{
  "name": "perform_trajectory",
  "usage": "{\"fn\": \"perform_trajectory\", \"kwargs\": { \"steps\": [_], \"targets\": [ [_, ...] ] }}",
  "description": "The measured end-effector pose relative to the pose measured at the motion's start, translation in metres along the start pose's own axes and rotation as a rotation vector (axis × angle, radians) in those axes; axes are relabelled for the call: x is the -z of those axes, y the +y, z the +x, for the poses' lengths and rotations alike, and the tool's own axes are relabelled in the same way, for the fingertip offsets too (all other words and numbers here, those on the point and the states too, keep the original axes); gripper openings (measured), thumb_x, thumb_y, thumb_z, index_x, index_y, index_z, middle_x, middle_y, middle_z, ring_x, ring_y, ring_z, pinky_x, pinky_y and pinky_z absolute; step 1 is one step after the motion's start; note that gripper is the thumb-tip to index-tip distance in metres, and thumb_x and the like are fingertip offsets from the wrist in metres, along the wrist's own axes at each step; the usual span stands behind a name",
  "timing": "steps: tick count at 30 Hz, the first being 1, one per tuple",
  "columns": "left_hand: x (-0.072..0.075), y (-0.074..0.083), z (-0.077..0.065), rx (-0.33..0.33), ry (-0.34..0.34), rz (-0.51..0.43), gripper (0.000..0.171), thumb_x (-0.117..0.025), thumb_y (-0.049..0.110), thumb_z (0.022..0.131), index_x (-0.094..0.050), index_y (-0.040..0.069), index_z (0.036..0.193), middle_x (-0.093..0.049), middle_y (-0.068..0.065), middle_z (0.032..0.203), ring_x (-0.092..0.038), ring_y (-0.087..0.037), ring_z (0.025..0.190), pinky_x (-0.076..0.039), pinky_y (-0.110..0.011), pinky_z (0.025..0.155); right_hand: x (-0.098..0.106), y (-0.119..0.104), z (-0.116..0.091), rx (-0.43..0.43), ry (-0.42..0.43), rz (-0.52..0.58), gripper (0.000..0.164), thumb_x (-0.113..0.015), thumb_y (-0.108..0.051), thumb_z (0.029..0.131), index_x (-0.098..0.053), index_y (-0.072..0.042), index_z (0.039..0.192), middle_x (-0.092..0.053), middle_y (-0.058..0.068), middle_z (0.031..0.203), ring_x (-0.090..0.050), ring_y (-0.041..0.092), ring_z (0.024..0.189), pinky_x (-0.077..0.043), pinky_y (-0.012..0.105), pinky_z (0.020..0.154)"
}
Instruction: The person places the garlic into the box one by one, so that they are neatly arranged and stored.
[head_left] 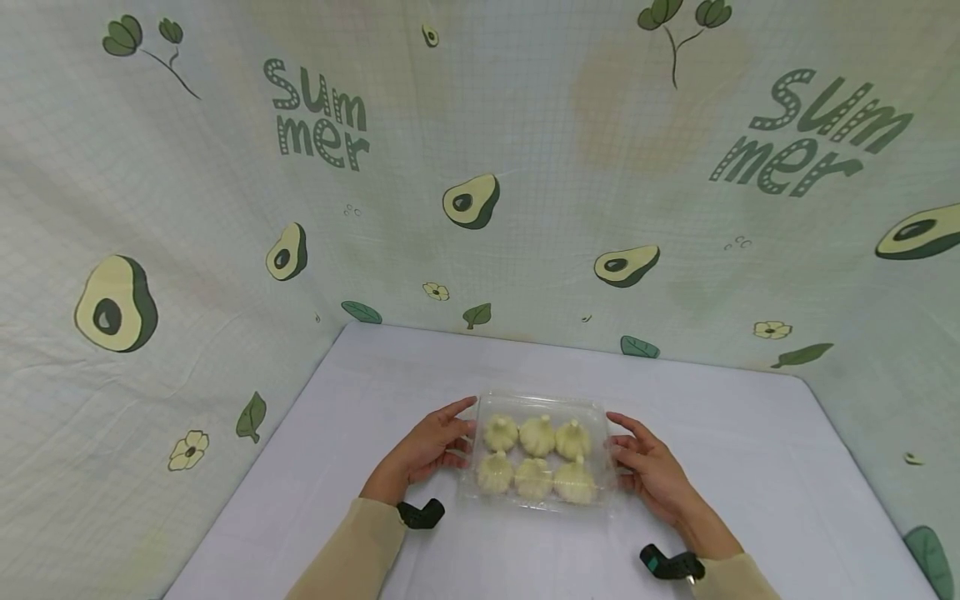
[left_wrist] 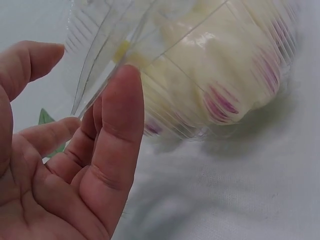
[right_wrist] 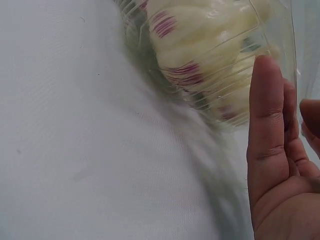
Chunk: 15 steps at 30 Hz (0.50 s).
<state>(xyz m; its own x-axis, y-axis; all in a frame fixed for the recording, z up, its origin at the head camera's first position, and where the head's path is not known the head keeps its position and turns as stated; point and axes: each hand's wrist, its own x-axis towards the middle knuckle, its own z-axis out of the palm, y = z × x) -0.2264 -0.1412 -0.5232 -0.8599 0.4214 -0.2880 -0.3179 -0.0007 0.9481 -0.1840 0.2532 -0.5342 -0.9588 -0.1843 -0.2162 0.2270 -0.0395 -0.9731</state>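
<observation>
A clear plastic box (head_left: 543, 402) lies on the white cloth in the head view, with several garlic bulbs (head_left: 537, 436) inside in two rows of three. My left hand (head_left: 431, 443) is at its left side, relaxed fingers touching the rim. In the left wrist view, the thumb stands apart from the box's edge and purple streaks mark the garlic (left_wrist: 220, 80). At the right side is my right hand (head_left: 654, 468), its fingers spread along the wall. The right wrist view has one straight finger (right_wrist: 267, 115) up against the ribbed plastic.
White cloth (head_left: 420, 367) covers the table under the box. Behind and on both sides hangs a pale curtain (head_left: 540, 167) printed with avocados, leaves and lettering. Black wrist cameras (head_left: 422, 513) are strapped below both hands.
</observation>
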Motion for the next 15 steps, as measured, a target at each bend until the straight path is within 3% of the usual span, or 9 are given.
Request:
{"fn": "perform_trajectory", "kwargs": {
  "steps": [5, 15],
  "targets": [
    [-0.0016, -0.0005, 0.0018, 0.012, 0.008, 0.001, 0.065, -0.065, 0.032, 0.107, -0.037, 0.026, 0.165, -0.060, -0.006, 0.110, -0.063, -0.016, 0.084, -0.062, -0.030, 0.068, -0.0007, -0.0011, -0.0021, -0.012, 0.037, 0.029, 0.058, -0.062, -0.023, 0.109, -0.040, -0.011, 0.161, -0.064, -0.004, 0.107, -0.060, 0.009, 0.085, -0.054, 0.025, 0.063],
    [-0.0083, 0.0037, 0.0030, -0.022, 0.028, 0.070, 0.077, -0.072, 0.021, 0.102, -0.032, 0.019, 0.167, -0.061, -0.007, 0.106, -0.061, -0.016, 0.084, -0.061, -0.031, 0.063, -0.0017, -0.0050, -0.0021, -0.024, 0.043, -0.035, 0.069, -0.067, -0.010, 0.103, -0.034, -0.009, 0.163, -0.064, 0.000, 0.114, -0.063, 0.010, 0.087, -0.056, 0.026, 0.065]
  ]
}}
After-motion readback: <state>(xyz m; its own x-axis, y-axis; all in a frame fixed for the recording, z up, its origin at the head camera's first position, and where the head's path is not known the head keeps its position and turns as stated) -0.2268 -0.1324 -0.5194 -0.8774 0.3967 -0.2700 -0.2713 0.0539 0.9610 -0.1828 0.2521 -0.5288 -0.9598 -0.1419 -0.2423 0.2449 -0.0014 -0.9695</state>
